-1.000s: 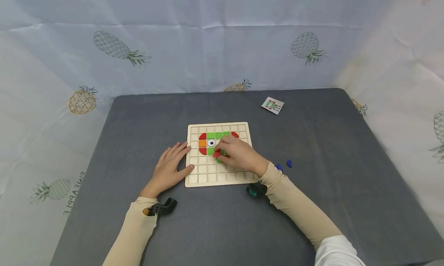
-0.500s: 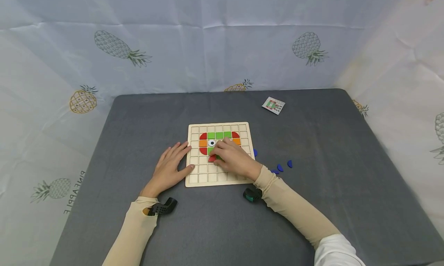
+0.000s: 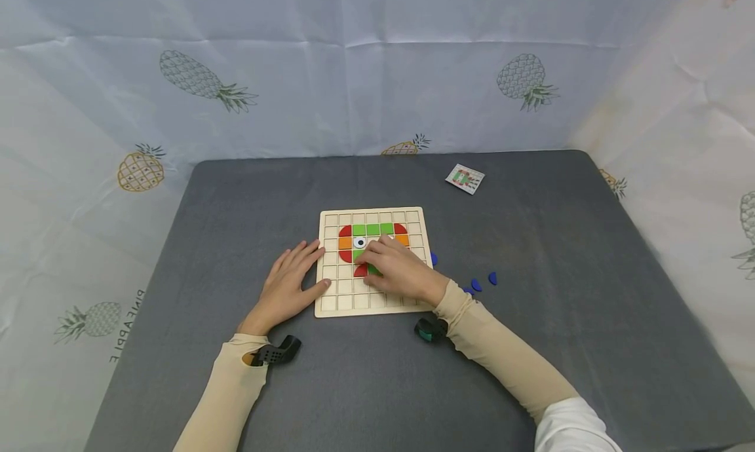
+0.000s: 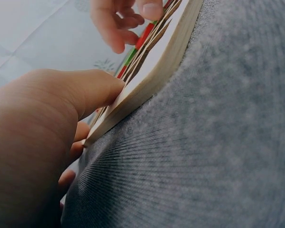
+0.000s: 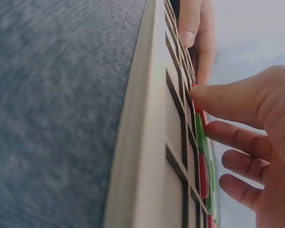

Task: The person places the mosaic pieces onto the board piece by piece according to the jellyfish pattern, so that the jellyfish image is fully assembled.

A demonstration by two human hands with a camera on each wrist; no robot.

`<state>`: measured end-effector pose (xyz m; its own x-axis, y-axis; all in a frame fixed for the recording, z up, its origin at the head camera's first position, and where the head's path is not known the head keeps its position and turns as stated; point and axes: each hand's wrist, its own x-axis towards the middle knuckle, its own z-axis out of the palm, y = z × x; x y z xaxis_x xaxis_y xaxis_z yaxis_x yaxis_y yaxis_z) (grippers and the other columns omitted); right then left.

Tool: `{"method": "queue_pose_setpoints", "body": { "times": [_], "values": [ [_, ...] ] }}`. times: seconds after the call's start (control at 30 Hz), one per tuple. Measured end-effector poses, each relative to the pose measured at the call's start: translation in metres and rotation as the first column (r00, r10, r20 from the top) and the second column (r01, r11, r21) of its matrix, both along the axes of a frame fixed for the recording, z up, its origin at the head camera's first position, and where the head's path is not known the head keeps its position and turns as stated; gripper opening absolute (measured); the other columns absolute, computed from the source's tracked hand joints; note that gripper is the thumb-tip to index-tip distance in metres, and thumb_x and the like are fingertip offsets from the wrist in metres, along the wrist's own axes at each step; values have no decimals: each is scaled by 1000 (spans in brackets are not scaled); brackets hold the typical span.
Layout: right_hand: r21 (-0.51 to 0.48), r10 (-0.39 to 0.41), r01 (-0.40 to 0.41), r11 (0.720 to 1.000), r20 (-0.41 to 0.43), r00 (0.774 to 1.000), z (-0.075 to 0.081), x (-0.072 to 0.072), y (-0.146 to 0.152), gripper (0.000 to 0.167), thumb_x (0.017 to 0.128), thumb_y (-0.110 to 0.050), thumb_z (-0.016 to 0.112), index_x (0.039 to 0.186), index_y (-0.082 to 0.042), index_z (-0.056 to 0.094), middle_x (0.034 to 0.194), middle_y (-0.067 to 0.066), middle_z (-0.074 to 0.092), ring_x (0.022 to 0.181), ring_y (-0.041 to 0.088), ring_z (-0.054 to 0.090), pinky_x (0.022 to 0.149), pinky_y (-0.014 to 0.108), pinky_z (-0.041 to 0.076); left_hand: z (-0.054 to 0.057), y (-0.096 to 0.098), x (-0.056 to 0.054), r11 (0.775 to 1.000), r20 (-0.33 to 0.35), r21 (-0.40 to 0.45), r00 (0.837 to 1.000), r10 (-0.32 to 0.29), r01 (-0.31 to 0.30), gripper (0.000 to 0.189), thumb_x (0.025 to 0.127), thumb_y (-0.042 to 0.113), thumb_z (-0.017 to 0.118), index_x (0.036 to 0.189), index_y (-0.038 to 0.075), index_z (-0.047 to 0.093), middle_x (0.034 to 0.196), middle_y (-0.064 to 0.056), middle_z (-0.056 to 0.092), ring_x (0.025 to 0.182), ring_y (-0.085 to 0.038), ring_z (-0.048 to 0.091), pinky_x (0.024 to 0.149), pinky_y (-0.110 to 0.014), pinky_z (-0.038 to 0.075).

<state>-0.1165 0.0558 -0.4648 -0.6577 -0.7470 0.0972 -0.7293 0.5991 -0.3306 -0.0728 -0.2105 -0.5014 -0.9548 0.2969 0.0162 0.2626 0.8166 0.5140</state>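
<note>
A light wooden grid board (image 3: 345, 302) lies on the table, with red, green and orange pieces and a round eye piece (image 3: 359, 242) set in its cells. My left hand (image 3: 290, 285) rests at the board's left edge, fingers spread and thumb on the rim. My right hand (image 3: 398, 268) is over the board, its index finger and thumb at opposite sides of a red quarter-round tile (image 3: 360, 270). That tile lies in a cell below the green ones. In the right wrist view the right thumb (image 5: 223, 99) touches red; the other fingers hover. The hand covers the middle pieces.
Several blue rounded pieces (image 3: 476, 285) lie on the grey table right of the board, one close against its edge (image 3: 434, 259). A small printed picture card (image 3: 464, 179) is at the back right. A pineapple-print cloth (image 3: 377, 98) hangs behind the table.
My right hand has carried the red tile down and left into a cell, where it now lies flatter. My left hand has stayed at the board's edge.
</note>
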Motion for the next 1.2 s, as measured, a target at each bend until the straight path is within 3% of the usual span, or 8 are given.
{"method": "queue_pose_setpoints", "body": {
  "times": [0.3,0.73,0.93,1.2],
  "values": [
    [-41,25,-25,999,-11,1000,-2,1,0,23,96,-18,69,118,-20,72,114,-5,68,99,17,53,87,32,48,1,0,0,1000,-2,-8,1000,1,-1,70,95,42,65,156,16,41,167,-3,31,158,-27,19,131,-50,8],
    [-31,51,-49,998,67,996,4,0,2,32,94,-9,61,122,-22,70,121,-9,69,97,14,50,86,29,47,3,0,0,1000,0,-2,1000,0,0,70,95,41,65,156,16,41,167,-3,31,158,-27,18,131,-50,7],
    [-135,32,-11,991,152,988,20,-9,15,41,92,3,51,125,-12,70,126,0,70,106,19,55,93,34,49,4,1,-1,1000,5,-1,1000,1,-1,71,95,42,65,157,16,41,168,-3,31,159,-27,17,130,-51,7],
    [-239,-44,107,965,254,966,49,-15,44,33,98,1,53,127,-3,68,122,8,69,105,21,58,89,43,55,2,0,0,1000,13,-1,1000,9,-9,72,95,42,66,157,16,40,168,-3,30,159,-27,17,130,-51,7]
  ]
}}
